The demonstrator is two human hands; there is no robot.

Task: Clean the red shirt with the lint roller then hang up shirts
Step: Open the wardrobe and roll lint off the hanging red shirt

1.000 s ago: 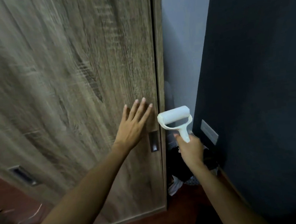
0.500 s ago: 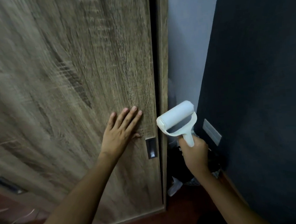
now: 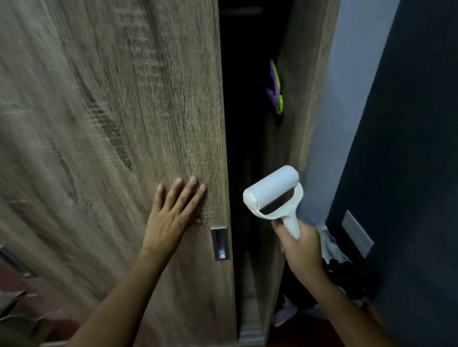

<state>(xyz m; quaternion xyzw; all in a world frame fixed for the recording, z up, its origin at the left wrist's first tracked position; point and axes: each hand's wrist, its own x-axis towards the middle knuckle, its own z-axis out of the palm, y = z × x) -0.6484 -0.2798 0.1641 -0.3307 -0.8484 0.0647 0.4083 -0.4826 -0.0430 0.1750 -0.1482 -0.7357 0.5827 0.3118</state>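
Hands at the wardrobe door.
Left hand [image 3: 174, 217] lies flat, fingers spread, on the wooden door [image 3: 92, 130] just above-left of its recessed handle [image 3: 219, 243]. Right hand [image 3: 299, 246] is closed around the white lint roller [image 3: 273, 194], held upright right of the door's edge, before the dark gap [image 3: 242, 88]; a purple-green hanger [image 3: 275, 90] shows inside.

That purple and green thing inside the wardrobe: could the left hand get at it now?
Probably not: the left hand lies flat on the sliding door, and the purple and green thing sits high in a narrow gap.
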